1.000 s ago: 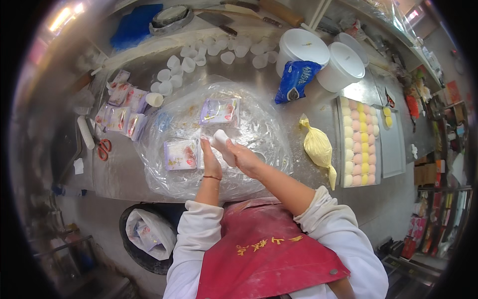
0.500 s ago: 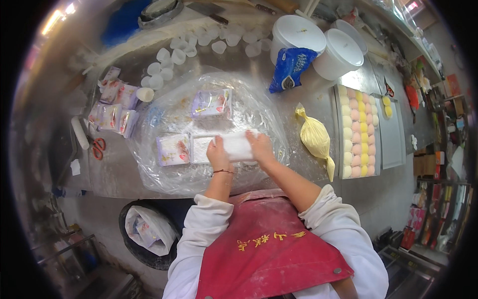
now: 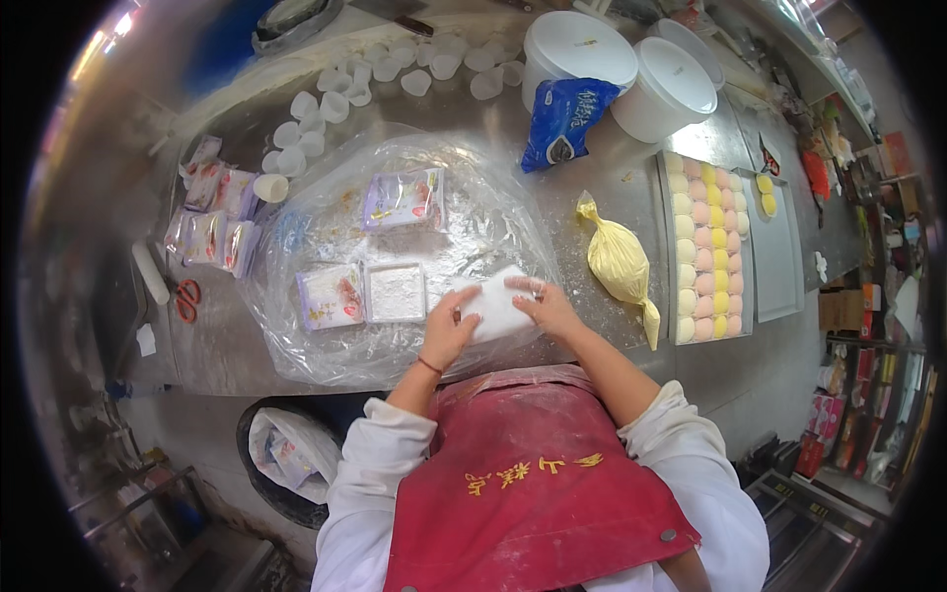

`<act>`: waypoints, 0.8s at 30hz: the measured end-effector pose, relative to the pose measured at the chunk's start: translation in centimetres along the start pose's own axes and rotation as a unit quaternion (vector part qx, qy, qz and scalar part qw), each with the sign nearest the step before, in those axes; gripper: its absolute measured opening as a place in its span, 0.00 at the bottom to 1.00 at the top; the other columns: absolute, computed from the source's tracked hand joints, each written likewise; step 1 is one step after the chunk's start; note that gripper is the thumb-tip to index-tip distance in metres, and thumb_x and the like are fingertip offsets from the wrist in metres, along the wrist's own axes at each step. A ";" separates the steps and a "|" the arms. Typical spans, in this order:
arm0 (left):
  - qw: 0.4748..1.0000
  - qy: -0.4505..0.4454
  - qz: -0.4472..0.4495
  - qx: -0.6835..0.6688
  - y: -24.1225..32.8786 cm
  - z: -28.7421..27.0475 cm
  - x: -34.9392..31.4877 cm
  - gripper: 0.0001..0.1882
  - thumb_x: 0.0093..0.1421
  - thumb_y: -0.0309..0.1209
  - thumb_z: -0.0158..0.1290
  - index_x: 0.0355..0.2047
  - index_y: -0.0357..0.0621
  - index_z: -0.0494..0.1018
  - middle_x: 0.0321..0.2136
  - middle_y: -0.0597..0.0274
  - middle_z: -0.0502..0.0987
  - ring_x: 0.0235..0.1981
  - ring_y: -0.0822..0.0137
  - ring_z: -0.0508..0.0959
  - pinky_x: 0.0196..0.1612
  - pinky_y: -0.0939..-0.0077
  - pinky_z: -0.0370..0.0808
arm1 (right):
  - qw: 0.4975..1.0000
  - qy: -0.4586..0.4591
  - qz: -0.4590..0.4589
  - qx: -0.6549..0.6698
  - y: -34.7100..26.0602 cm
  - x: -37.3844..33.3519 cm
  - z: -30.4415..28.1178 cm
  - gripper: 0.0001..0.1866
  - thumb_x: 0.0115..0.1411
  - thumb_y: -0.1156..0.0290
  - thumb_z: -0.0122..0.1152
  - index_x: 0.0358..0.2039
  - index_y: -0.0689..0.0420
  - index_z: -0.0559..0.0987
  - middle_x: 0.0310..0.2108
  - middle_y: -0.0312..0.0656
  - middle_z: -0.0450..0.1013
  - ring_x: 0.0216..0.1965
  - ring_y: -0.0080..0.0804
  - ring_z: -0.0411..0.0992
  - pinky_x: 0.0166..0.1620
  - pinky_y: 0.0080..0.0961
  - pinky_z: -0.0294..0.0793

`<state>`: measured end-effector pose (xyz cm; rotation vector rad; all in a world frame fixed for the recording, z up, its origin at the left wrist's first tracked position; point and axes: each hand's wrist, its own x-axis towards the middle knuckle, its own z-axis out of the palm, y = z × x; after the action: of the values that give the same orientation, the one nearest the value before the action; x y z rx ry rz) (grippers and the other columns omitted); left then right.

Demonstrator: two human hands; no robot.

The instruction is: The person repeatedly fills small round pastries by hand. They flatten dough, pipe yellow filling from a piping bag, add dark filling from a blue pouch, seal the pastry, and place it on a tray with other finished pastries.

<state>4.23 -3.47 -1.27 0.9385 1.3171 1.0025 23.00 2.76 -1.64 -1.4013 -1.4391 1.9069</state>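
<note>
Both hands are at a white, flat rectangular piece over the right part of a clear plastic sheet; whether it is a tray or a slab I cannot tell. My left hand has its left edge between thumb and fingers. The right edge is gripped by my right hand, fingers curled over the top. Just left of my hands lies a square white tray with white powdery contents. A printed purple-and-white packet sits beside that tray, and another packet lies farther back.
Left stand several packets, orange-handled scissors and scattered white cups. Rightward are a yellow-filled bag, a blue bag, white buckets and a tray of coloured balls. A lined bin stands below the table edge.
My hands have moved slightly right and nearer with the white piece, which is now tilted. The square tray is more fully uncovered. My left hand's fingers are more spread.
</note>
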 end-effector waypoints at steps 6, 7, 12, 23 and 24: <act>0.929 0.029 0.090 0.357 -1.6 -0.4 2.2 0.38 0.34 0.25 0.58 0.49 0.37 0.58 0.34 0.54 0.63 0.30 0.61 0.68 0.36 0.75 0.67 | 0.911 0.032 -0.120 -0.393 0.1 1.0 -0.1 0.39 0.40 0.75 0.63 0.54 0.60 0.56 0.53 0.49 0.53 0.50 0.40 0.60 0.50 0.25 0.60; 0.920 0.035 0.093 0.380 -2.1 -0.3 2.1 0.39 0.34 0.25 0.59 0.50 0.37 0.57 0.35 0.52 0.62 0.32 0.58 0.68 0.38 0.73 0.67 | 0.909 0.025 -0.115 -0.400 0.3 0.9 0.1 0.41 0.39 0.74 0.64 0.54 0.60 0.55 0.53 0.51 0.52 0.50 0.42 0.59 0.50 0.26 0.60; 0.905 0.033 0.023 0.424 -3.9 0.3 1.2 0.40 0.34 0.25 0.59 0.50 0.37 0.55 0.41 0.46 0.61 0.41 0.49 0.66 0.43 0.66 0.66 | 0.899 -0.011 -0.042 -0.436 1.3 0.4 0.7 0.46 0.36 0.72 0.66 0.55 0.58 0.51 0.53 0.53 0.50 0.51 0.49 0.57 0.51 0.30 0.60; 0.943 0.086 0.060 0.317 -3.6 3.7 2.7 0.34 0.35 0.25 0.58 0.46 0.38 0.59 0.37 0.47 0.63 0.39 0.49 0.66 0.41 0.65 0.66 | 0.893 0.084 -0.173 -0.408 -0.3 0.4 0.7 0.21 0.40 0.82 0.53 0.40 0.63 0.67 0.45 0.55 0.58 0.41 0.50 0.64 0.43 0.34 0.65; 0.943 0.091 0.061 0.313 -3.7 3.7 2.8 0.33 0.36 0.25 0.57 0.46 0.38 0.59 0.37 0.48 0.63 0.39 0.48 0.66 0.40 0.65 0.66 | 0.909 0.076 -0.196 -0.359 -0.5 0.6 1.2 0.18 0.41 0.82 0.51 0.37 0.64 0.69 0.43 0.56 0.61 0.39 0.50 0.65 0.41 0.34 0.65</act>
<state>8.12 -1.93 -5.53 1.4444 1.8030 0.7798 21.59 2.82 -1.53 -1.3409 -2.2572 1.0229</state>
